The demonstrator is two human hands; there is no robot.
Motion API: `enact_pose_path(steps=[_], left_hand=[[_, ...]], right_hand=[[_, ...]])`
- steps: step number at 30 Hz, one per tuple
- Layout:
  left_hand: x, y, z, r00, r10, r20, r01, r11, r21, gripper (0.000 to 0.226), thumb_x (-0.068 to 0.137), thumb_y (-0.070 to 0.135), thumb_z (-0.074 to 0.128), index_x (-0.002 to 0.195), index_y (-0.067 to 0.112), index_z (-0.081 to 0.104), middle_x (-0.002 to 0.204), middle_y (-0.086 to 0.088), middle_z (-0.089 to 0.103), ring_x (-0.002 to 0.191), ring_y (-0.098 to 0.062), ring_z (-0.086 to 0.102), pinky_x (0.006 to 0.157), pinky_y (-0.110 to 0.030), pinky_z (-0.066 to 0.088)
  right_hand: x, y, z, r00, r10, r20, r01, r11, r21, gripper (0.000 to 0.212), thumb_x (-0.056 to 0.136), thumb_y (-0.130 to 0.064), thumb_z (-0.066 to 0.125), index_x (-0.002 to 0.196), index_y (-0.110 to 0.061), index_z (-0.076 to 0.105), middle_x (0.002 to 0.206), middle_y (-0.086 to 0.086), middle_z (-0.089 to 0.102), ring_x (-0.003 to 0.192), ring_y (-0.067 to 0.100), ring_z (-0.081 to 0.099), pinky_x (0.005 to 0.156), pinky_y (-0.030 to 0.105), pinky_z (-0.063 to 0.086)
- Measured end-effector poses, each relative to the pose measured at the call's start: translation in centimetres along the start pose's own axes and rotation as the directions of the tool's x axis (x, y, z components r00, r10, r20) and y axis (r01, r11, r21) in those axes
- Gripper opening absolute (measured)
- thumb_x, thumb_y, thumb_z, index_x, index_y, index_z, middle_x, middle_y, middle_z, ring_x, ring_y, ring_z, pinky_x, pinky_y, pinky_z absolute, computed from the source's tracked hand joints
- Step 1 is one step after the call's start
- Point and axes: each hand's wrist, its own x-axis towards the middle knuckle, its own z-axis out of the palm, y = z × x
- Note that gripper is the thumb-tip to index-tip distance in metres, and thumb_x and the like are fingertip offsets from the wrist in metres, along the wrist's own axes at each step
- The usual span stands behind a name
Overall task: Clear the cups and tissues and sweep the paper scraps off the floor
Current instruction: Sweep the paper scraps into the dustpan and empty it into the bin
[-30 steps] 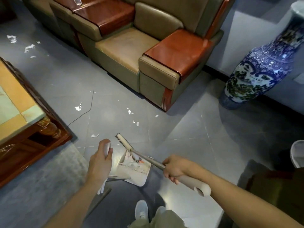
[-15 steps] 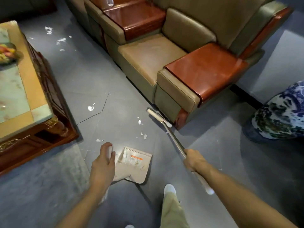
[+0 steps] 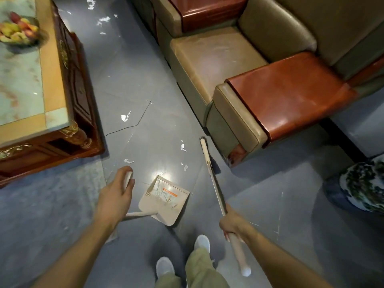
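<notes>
Broom (image 3: 218, 192) swung off dustpan (image 3: 166, 206) toward sofa (image 3: 207, 59); right hand (image 3: 233, 223) grips it, left hand (image 3: 116, 196) grips dustpan handle; orange label (image 3: 170, 192) illegible.

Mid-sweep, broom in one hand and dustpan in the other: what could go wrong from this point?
1. The broom, held by the right hand, has its head right beside the armchair corner; a stroke could catch it or scatter the nearby scraps.
2. The dustpan seems to hold paper already; shifting it with the left hand may spill some.
3. The far scraps by the coffee table could be missed.
</notes>
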Motion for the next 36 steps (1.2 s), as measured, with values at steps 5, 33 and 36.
enact_pose_path(steps=[5, 33, 36], left_hand=[[0.1, -0.3, -0.1, 1.0, 0.004, -0.012, -0.003, 1.0, 0.017, 0.018, 0.098, 0.033, 0.04, 0.115, 0.039, 0.037, 0.095, -0.017, 0.061, 0.077, -0.032, 0.056, 0.07, -0.037, 0.044], [1.6, 1.6, 0.7, 0.951, -0.257, -0.169, 0.229, 0.959, -0.168, 0.018, 0.098, 0.031, 0.043, 0.112, 0.041, 0.039, 0.068, 0.001, 0.05, 0.061, -0.017, 0.052, 0.059, -0.032, 0.039], [2.4, 2.5, 0.6, 0.95, -0.26, -0.17, 0.231, 0.958, -0.172, 0.019, 0.098, 0.031, 0.042, 0.115, 0.039, 0.038, 0.082, -0.004, 0.055, 0.071, -0.023, 0.054, 0.067, -0.033, 0.041]], right_hand=[[-1.6, -2.0, 1.6, 0.994, 0.015, 0.11, -0.012, 1.0, -0.023, 0.057, 0.086, 0.003, 0.054, 0.138, -0.01, 0.033, 0.115, 0.019, 0.057, 0.086, 0.028, 0.06, 0.079, 0.035, 0.056], [3.2, -14.1, -6.9, 0.952, -0.131, 0.276, 0.292, 0.658, -0.694, 0.042, 0.087, -0.006, 0.048, 0.128, -0.006, 0.05, 0.086, 0.008, 0.062, 0.067, 0.021, 0.062, 0.048, 0.025, 0.049], [1.4, -13.8, -7.4, 0.927, -0.08, 0.367, 0.324, 0.665, -0.673, 0.044, 0.08, 0.001, 0.055, 0.124, -0.004, 0.053, 0.066, 0.005, 0.048, 0.053, 0.016, 0.045, 0.049, 0.025, 0.041]])
